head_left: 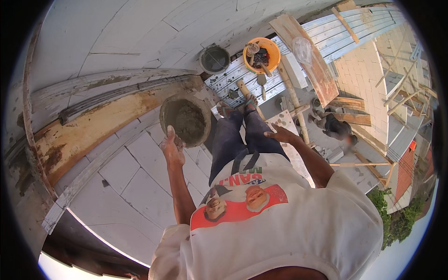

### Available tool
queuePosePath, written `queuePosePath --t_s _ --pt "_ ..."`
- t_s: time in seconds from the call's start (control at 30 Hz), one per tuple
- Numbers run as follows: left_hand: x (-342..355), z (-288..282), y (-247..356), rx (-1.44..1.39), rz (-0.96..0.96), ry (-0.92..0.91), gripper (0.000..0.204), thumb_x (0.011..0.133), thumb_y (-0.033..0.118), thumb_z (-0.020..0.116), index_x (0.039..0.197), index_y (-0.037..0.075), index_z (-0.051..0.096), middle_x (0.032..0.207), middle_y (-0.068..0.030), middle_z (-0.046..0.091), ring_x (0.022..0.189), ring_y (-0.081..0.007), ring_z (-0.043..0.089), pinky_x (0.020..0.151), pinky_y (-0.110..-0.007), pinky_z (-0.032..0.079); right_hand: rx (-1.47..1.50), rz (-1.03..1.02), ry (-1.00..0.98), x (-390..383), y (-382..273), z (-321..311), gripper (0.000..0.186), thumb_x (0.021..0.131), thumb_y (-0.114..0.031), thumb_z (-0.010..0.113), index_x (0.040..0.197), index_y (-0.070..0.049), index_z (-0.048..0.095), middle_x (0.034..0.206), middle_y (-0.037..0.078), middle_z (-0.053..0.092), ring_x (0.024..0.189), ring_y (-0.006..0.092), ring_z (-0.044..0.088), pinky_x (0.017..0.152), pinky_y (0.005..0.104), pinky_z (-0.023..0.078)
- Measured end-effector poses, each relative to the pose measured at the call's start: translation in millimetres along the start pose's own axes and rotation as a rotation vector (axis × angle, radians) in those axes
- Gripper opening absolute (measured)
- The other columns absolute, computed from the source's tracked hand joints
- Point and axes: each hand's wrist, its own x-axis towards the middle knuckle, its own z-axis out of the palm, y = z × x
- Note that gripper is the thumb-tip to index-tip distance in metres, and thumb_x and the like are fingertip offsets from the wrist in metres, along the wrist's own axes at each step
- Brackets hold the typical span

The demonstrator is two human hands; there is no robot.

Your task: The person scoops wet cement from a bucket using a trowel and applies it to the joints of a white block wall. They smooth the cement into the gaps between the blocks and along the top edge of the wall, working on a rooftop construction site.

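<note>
Your left grip [173,147] is clamped on the near rim of a round, grey, mortar-crusted bucket [187,122]; the thumb lies over the rim, while the curled fingertips and the bucket's underside are hidden. The bucket is beyond the left end of a silvery, ribbed metal deck [233,79], in front of the white block wall [140,35]. Your right grip [280,134] is empty, its fingers extended and apart, by your right thigh; whether it touches the dark trousers [262,133] you cannot tell. The circular lens border cuts off the outer scene, and your printed white shirt [298,219] covers much of the lower part.

Wet, lumpy grey paste lines the held bucket. At the deck's left end, by the wall, is a smaller dark round bucket [214,59], its grey contents hard to make out. Along the deck's wall-side edge stands a bright orange plastic bucket [277,55] containing a jumble of tools and dark matter, not separately identifiable. A flat grey trowel [262,80] lies beside it. Farther right, a rough, reddish-brown wooden board [310,60] crosses the deck, bearing a crumpled translucent plastic bag [302,50]. Below, a dark-clothed person [337,127] appears small and blurred.
</note>
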Motion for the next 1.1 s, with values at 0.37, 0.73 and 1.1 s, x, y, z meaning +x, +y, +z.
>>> queuePosePath --t_s 0.37,0.73,1.1 --pt "117.5 -68.2 -200.0 0.085 -0.195 0.257 0.046 0.098 0.051 0.061 0.078 0.013 0.045 0.066 0.0039 0.032 0.059 -0.0112 0.032 0.07 -0.031 0.04 0.605 0.181 0.185 226.9 94.6 38.3 0.052 0.095 -0.035 0.068 0.13 0.002 0.06 0.095 0.016 0.075 0.08 0.0208 0.074 0.069 0.0343 0.057" --pt "127.6 -79.7 -376.8 0.098 -0.436 0.51 0.056 0.102 0.057 0.048 0.066 0.021 0.025 0.06 0.0068 0.017 0.054 -0.009 0.019 0.055 -0.027 0.027 -0.123 0.214 0.318 603.0 244.3 28.9 0.074 0.078 -0.047 0.078 0.141 -0.017 0.056 0.148 0.023 0.049 0.149 0.0385 0.026 0.119 0.0548 0.02" --pt "92.2 -114.7 -403.2 -0.259 -0.378 0.447 0.056 0.102 0.05 0.054 0.065 0.018 0.027 0.056 0.0045 0.022 0.052 -0.0102 0.022 0.06 -0.03 0.036 -0.089 -0.064 0.632 464.2 187.2 13.1 0.026 0.081 0.002 0.057 0.105 -0.009 0.061 0.096 0.025 0.059 0.093 0.045 0.061 0.081 0.0525 0.049"
